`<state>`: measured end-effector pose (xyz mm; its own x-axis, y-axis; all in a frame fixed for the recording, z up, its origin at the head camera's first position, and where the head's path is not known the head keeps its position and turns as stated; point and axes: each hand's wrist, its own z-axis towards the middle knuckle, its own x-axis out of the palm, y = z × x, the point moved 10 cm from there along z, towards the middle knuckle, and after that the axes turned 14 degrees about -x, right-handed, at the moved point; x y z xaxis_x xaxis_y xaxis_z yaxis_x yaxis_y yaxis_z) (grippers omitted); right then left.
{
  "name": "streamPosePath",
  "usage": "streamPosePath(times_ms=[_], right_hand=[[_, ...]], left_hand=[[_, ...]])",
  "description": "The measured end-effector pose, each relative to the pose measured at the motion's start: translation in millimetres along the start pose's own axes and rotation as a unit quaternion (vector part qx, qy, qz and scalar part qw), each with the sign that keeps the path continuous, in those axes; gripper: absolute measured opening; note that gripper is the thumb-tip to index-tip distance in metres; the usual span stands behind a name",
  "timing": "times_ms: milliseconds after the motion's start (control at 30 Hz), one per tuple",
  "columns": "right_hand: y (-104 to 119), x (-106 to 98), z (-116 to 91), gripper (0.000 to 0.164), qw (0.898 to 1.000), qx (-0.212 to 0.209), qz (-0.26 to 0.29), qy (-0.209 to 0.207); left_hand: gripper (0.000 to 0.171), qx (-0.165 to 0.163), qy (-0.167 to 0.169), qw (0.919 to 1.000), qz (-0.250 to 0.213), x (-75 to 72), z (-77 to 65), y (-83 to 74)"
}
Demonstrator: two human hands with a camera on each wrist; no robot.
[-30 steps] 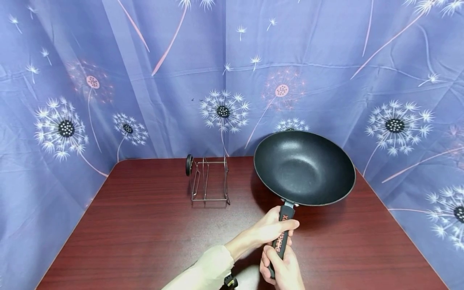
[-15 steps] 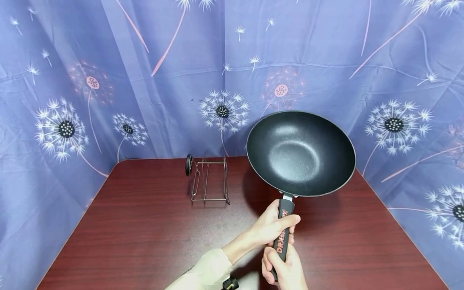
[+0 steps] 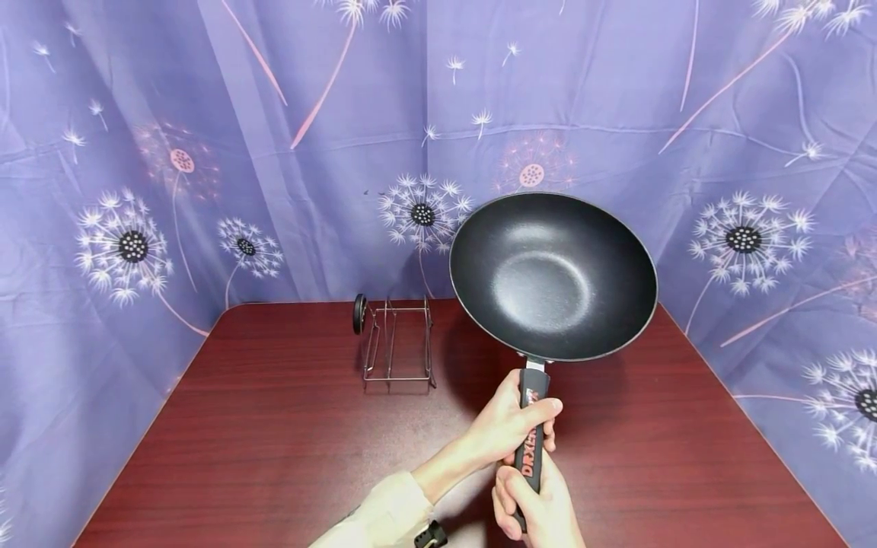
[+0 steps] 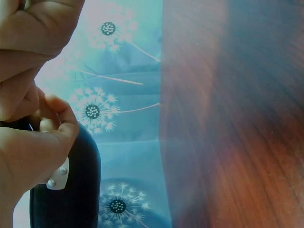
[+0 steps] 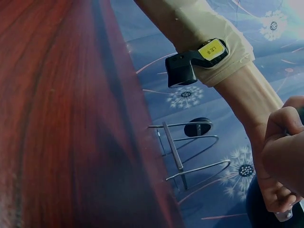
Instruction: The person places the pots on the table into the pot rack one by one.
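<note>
A black wok [image 3: 553, 278] is held up above the right half of the table, its dark inside tilted toward me. My left hand [image 3: 505, 421] grips the upper part of the black handle [image 3: 530, 449], thumb across its top. Lower down, at the handle's end, my right hand [image 3: 537, 502] grips it too. The left wrist view shows the wok's dark outside [image 4: 71, 204] and the riveted metal bracket [image 4: 59, 175] beside the fingers. In the right wrist view, both hands are close together and the wok is mostly cut off by the frame edge.
Left of the wok, a wire rack [image 3: 397, 342] with a round black knob [image 3: 359, 313] stands on the red-brown wooden table [image 3: 274, 426]. Behind the table hangs a blue curtain [image 3: 329, 205] printed with dandelions, which also runs along both sides.
The wok has risen and shifted slightly left, its inside turned more toward me. Both hands have kept their grip on the handle. The rack stays in place.
</note>
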<state>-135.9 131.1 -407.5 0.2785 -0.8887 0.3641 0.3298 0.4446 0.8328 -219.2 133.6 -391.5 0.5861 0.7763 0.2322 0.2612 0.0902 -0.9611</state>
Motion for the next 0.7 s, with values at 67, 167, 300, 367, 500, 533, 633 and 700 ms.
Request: streamPosePath(times_ms=[67, 167, 300, 367, 500, 533, 633, 700], right_hand=[[1.6, 1.7, -0.1, 0.014, 1.0, 0.0, -0.011, 0.008], [6.5, 6.8, 0.9, 0.016, 0.999, -0.018, -0.014, 0.032], [13.3, 14.3, 1.3, 0.019, 0.997, -0.044, 0.013, 0.055], [15.6, 17.4, 1.2, 0.021, 0.996, -0.051, 0.029, 0.062], [19.2, 23.9, 0.4, 0.025, 0.992, -0.065, 0.072, 0.08], [20.0, 25.3, 0.2, 0.026, 0.991, -0.069, 0.083, 0.084], [21.5, 28.2, 0.5, 0.028, 0.986, -0.077, 0.111, 0.093], [22.0, 29.0, 1.2, 0.028, 0.985, -0.079, 0.117, 0.098]], left_hand=[[0.03, 0.013, 0.006, 0.9998, 0.01, 0.9, -2.4, -3.8], [0.03, 0.034, 0.021, 0.9989, 0.026, 3.0, -5.8, -9.4], [0.031, 0.043, 0.037, 0.9979, 0.033, 5.0, -10.2, -16.1], [0.031, 0.046, 0.043, 0.9976, 0.03, 5.3, -12.2, -19.4], [0.032, 0.05, 0.044, 0.9973, 0.03, 4.4, -16.3, -24.5], [0.032, 0.049, 0.039, 0.9974, 0.035, 3.3, -17.4, -25.1], [0.033, 0.055, 0.011, 0.9963, 0.066, -0.6, -20.4, -27.7], [0.033, 0.057, -0.01, 0.9946, 0.087, -3.4, -22.2, -29.3]])
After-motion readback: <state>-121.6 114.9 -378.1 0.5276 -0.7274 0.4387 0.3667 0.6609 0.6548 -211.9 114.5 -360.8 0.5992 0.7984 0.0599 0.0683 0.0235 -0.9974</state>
